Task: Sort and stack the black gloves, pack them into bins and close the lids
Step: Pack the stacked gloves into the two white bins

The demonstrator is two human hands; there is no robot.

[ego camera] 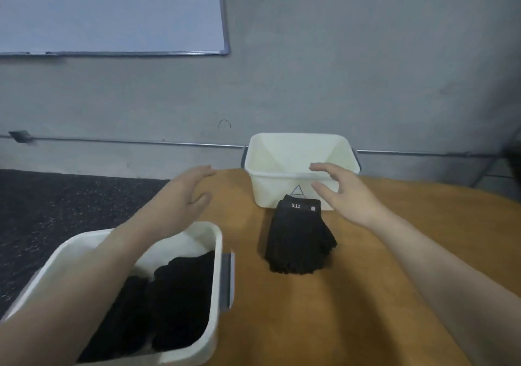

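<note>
Knit black gloves [298, 239]; smooth, square white bin [282, 196].

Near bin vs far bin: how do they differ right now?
The near bin holds black gloves; the far bin looks empty. The near bin sits at the table's left edge under the left forearm; the far bin stands at the back, behind the stacked gloves. A triangle mark shows only on the far bin. Both are white, lidless.
</note>
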